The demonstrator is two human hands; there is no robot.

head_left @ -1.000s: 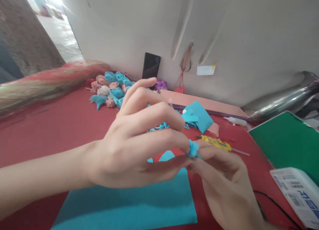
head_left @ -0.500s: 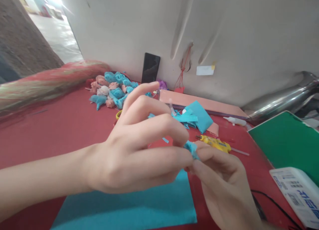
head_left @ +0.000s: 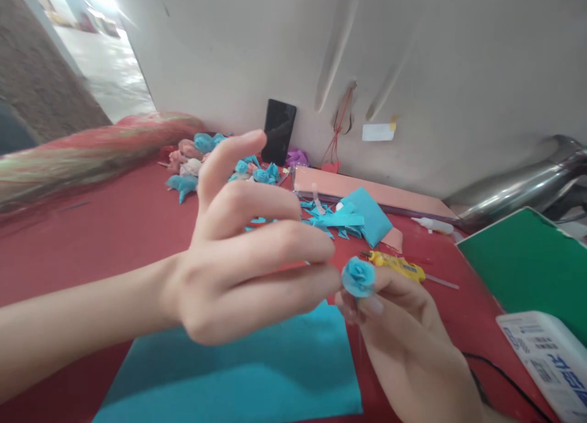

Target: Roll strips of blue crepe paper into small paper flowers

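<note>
A small blue crepe-paper rose (head_left: 358,277) faces upward, pinched by its base between the thumb and fingers of my right hand (head_left: 413,337). A thin stem shows faintly below it. My left hand (head_left: 257,270) is beside the rose, its index fingertip at the left edge of the bloom; whether they touch is unclear. Its fingers are loosely bent and apart, the little finger raised, and its thumb is hidden. Beneath both hands lies a flat blue paper sheet (head_left: 238,374) on the red tabletop (head_left: 114,246).
Finished paper flowers (head_left: 183,166) are piled at the back left, near a leaning black phone (head_left: 279,129). Blue scraps (head_left: 339,218) and a yellow glue gun (head_left: 398,265) lie beyond my hands. A green board (head_left: 527,264) and white box (head_left: 545,356) stand right.
My left hand has drawn back slightly to the left, its little finger lifting. The rose, mostly covered before, now shows its whole bloom in my right hand.
</note>
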